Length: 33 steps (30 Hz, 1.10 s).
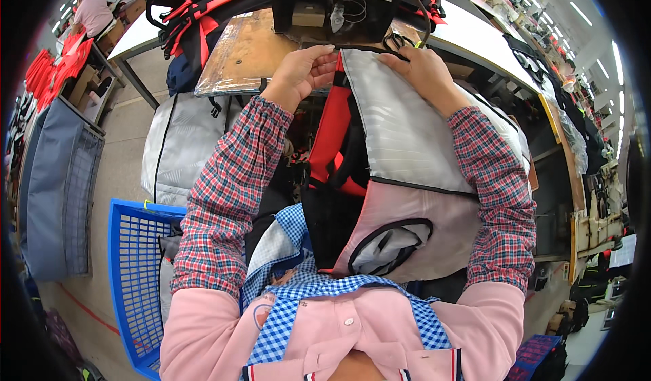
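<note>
A large silver-grey fabric panel (400, 123) with black binding hangs in front of me, its top edge raised to the table edge. My left hand (302, 75) is closed, thumb and fingers pinching at the panel's upper left corner. Along the same top edge my right hand (427, 75) grips the fabric, thumb on top and its other fingers hidden underneath. Below the panel, a paler part of the same piece has an oval opening (392, 246) bound in black. Red and black fabric (332, 137) shows beside the panel's left edge.
A dark open-fronted housing (332, 8) holds a small box and bulb. A plastic-wrapped wooden board (237, 52) lies beside it, red-black straps (196, 14) behind. A blue basket (139, 279) and silver bag (186, 143) stand left. Another person (93, 11) sits far left.
</note>
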{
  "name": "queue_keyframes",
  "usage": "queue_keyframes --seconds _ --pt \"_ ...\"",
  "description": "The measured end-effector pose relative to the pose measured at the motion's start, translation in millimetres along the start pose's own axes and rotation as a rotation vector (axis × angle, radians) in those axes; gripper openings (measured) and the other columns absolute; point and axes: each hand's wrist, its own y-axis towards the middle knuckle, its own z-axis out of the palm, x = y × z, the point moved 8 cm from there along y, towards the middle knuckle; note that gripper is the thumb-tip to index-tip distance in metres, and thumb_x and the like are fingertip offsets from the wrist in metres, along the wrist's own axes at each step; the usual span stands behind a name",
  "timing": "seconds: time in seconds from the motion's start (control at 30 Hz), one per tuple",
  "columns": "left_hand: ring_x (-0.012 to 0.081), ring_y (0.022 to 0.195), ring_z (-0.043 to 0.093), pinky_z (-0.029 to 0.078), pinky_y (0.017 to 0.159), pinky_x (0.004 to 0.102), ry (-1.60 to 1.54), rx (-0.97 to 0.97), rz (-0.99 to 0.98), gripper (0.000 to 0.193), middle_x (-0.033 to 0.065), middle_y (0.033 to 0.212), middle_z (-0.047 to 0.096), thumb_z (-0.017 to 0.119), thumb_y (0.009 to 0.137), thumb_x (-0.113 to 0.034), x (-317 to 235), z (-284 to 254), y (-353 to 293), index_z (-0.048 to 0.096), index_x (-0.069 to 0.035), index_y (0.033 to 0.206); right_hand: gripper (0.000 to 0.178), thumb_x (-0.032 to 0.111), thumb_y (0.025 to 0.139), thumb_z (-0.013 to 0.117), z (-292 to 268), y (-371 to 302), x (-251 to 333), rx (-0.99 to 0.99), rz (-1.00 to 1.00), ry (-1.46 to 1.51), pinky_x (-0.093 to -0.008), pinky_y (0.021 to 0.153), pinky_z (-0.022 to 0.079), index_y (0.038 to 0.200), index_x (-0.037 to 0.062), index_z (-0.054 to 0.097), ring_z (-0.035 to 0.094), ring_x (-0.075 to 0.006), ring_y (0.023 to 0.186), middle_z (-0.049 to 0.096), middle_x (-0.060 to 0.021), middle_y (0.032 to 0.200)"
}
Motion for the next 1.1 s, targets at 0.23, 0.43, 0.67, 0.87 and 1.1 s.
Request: queue_keyframes --seconds 0.23,0.43,0.67,0.87,1.1 --pt "0.0139 0.078 0.063 0.055 0.071 0.0305 -0.029 -0.010 0.026 0.009 0.0008 0.084 0.064 0.066 0.090 -0.015 -6 -13 32 0.062 -0.007 0.092 0.076 0.071 0.087 0.050 22 28 -9 0.038 0.035 -0.005 -0.0471 0.082 0.052 0.103 0.0003 0.071 0.067 -0.0384 0.093 0.071 -0.0227 0.094" --pt "0.0146 0.077 0.063 0.054 0.072 0.0311 -0.027 -0.077 0.050 0.009 0.0016 0.085 0.064 0.066 0.089 -0.014 -13 -13 44 0.062 -0.007 0.093 0.077 0.072 0.086 0.051 31 46 -19 0.059 0.021 0.028 -0.0472 0.083 0.051 0.103 0.0001 0.071 0.067 -0.0392 0.094 0.070 -0.0237 0.094" --pt "0.0156 0.075 0.063 0.056 0.069 0.0312 -0.015 -0.082 0.104 0.010 0.0039 0.084 0.064 0.062 0.091 -0.011 -26 -9 49 0.064 -0.002 0.096 0.066 0.065 0.087 0.056 35 56 -24 -0.050 0.002 0.052 -0.0432 0.076 0.052 0.098 0.0019 0.073 0.068 -0.0358 0.082 0.069 -0.0220 0.085" --pt "0.0165 0.074 0.064 0.057 0.066 0.0302 0.016 -0.099 0.129 0.010 0.0054 0.084 0.064 0.061 0.092 -0.008 -30 -7 51 0.065 0.000 0.096 0.058 0.059 0.089 0.060 31 56 -24 -0.091 -0.034 0.056 -0.0407 0.066 0.052 0.092 0.0030 0.075 0.068 -0.0319 0.067 0.068 -0.0191 0.071" --pt "0.0181 0.075 0.065 0.058 0.066 0.0301 0.055 -0.105 0.147 0.011 0.0067 0.086 0.065 0.062 0.091 -0.008 -34 -8 57 0.065 0.001 0.096 0.058 0.059 0.090 0.059 32 61 -24 -0.068 -0.031 0.067 -0.0401 0.066 0.052 0.092 0.0031 0.075 0.068 -0.0305 0.067 0.068 -0.0183 0.071"
